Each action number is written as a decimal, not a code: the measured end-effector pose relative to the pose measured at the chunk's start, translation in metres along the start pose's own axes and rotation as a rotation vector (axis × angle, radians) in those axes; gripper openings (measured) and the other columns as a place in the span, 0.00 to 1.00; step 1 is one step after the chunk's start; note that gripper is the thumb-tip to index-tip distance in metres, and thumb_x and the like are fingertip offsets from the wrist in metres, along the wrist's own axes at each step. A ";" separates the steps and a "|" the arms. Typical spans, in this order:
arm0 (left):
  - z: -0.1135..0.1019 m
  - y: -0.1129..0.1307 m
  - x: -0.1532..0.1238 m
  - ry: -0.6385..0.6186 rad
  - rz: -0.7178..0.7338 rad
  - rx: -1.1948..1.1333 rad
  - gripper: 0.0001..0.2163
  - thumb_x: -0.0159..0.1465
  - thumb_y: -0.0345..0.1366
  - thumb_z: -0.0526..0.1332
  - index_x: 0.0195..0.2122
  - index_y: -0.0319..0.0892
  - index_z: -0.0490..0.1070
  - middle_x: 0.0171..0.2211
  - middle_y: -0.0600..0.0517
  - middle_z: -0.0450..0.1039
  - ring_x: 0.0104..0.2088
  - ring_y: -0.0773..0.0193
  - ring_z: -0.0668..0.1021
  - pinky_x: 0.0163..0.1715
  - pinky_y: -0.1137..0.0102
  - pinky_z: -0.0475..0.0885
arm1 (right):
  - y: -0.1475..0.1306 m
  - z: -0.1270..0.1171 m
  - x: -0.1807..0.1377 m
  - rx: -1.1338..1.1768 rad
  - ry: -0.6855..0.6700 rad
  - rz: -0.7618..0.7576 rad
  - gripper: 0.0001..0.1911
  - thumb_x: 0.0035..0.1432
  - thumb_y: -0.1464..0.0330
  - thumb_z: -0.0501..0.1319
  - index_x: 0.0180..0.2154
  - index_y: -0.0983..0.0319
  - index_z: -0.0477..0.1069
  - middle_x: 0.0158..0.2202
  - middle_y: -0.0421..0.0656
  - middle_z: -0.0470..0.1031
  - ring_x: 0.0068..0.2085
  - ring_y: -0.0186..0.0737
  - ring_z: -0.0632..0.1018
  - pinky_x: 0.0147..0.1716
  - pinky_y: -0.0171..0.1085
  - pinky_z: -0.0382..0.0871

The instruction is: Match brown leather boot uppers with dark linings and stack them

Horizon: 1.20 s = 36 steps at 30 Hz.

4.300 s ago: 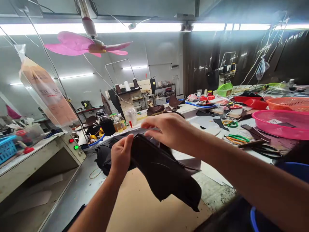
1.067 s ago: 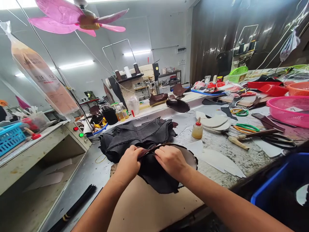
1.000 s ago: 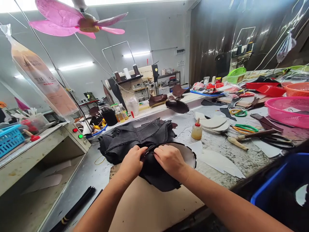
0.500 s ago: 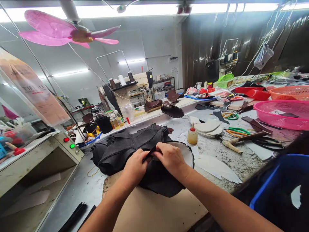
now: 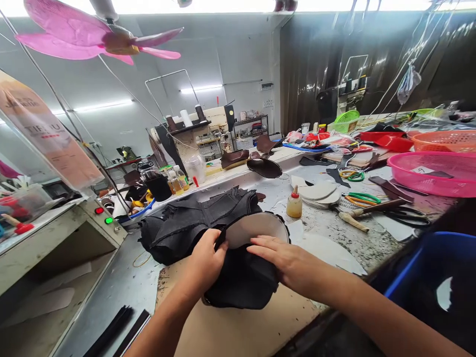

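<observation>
A dark leather piece [image 5: 241, 280] lies folded on a brown board [image 5: 230, 332] at the near edge of the bench. My left hand [image 5: 206, 265] is closed, pinching the piece's upper left edge. My right hand [image 5: 284, 258] lies flat on the piece with its fingers stretched out, pressing it down. A white oval insert [image 5: 255, 228] shows just behind my fingers, partly tucked under the leather. A pile of black fabric cut-outs [image 5: 193, 220] sits right behind both hands.
A small glue bottle [image 5: 294, 206], white insoles [image 5: 316, 191], a hammer [image 5: 372, 208] and green scissors [image 5: 362, 198] lie to the right. A pink basket [image 5: 435, 173] and a blue tub [image 5: 439, 277] stand further right. A machine with red and green lights [image 5: 104, 215] stands left.
The piece came down from mid-air onto the board. In the last half second my right hand let go of its pinch and spread flat, uncovering more of the white insert.
</observation>
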State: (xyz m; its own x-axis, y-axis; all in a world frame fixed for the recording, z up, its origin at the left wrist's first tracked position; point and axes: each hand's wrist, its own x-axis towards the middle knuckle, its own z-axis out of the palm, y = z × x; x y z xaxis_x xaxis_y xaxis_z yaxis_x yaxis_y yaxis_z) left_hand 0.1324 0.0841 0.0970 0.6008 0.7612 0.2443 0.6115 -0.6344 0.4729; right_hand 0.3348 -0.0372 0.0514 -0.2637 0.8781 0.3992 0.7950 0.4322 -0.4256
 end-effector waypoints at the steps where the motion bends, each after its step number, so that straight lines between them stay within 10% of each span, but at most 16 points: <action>1: 0.003 0.002 -0.001 -0.011 -0.016 -0.021 0.07 0.61 0.37 0.51 0.31 0.43 0.66 0.33 0.49 0.71 0.35 0.58 0.74 0.37 0.64 0.69 | -0.001 0.004 0.001 -0.034 -0.010 -0.010 0.36 0.46 0.84 0.51 0.58 0.62 0.65 0.61 0.50 0.63 0.61 0.45 0.63 0.59 0.45 0.61; 7: 0.014 0.015 -0.006 -0.085 -0.031 -0.130 0.09 0.56 0.27 0.54 0.36 0.43 0.70 0.35 0.52 0.77 0.38 0.60 0.77 0.39 0.67 0.70 | -0.008 0.009 0.008 0.047 0.032 -0.016 0.27 0.49 0.82 0.51 0.47 0.60 0.75 0.51 0.47 0.75 0.54 0.45 0.72 0.55 0.45 0.65; 12: 0.023 0.021 -0.013 -0.130 -0.055 -0.160 0.21 0.49 0.18 0.53 0.41 0.43 0.71 0.41 0.52 0.78 0.44 0.61 0.77 0.47 0.67 0.70 | -0.010 -0.009 -0.001 0.654 -0.101 0.156 0.29 0.52 0.73 0.61 0.57 0.57 0.65 0.56 0.45 0.70 0.55 0.44 0.71 0.55 0.44 0.65; 15: 0.031 0.021 -0.015 -0.140 -0.073 -0.160 0.19 0.49 0.17 0.55 0.39 0.40 0.72 0.40 0.49 0.78 0.43 0.60 0.77 0.48 0.65 0.70 | -0.011 0.002 0.007 0.910 0.052 0.220 0.22 0.53 0.66 0.64 0.52 0.59 0.68 0.47 0.44 0.76 0.46 0.41 0.77 0.47 0.40 0.71; 24: 0.036 0.006 -0.009 -0.129 -0.102 -0.161 0.20 0.46 0.15 0.53 0.37 0.40 0.72 0.39 0.49 0.78 0.42 0.61 0.78 0.48 0.63 0.70 | -0.017 0.053 0.036 0.108 0.424 0.029 0.08 0.52 0.78 0.64 0.33 0.61 0.70 0.34 0.42 0.75 0.39 0.40 0.74 0.40 0.37 0.68; 36: 0.037 0.005 -0.009 -0.134 -0.018 -0.065 0.14 0.52 0.19 0.55 0.32 0.40 0.75 0.35 0.48 0.79 0.39 0.59 0.78 0.43 0.64 0.70 | -0.012 0.045 0.043 -0.074 0.498 0.089 0.06 0.55 0.76 0.60 0.29 0.60 0.67 0.30 0.41 0.74 0.34 0.39 0.74 0.35 0.36 0.66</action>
State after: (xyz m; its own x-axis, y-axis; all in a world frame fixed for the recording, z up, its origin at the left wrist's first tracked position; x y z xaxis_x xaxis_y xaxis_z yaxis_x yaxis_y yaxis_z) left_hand 0.1498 0.0691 0.0657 0.6559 0.7449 0.1218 0.5908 -0.6071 0.5314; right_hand 0.2888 0.0049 0.0371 0.0845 0.6990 0.7101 0.8439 0.3287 -0.4240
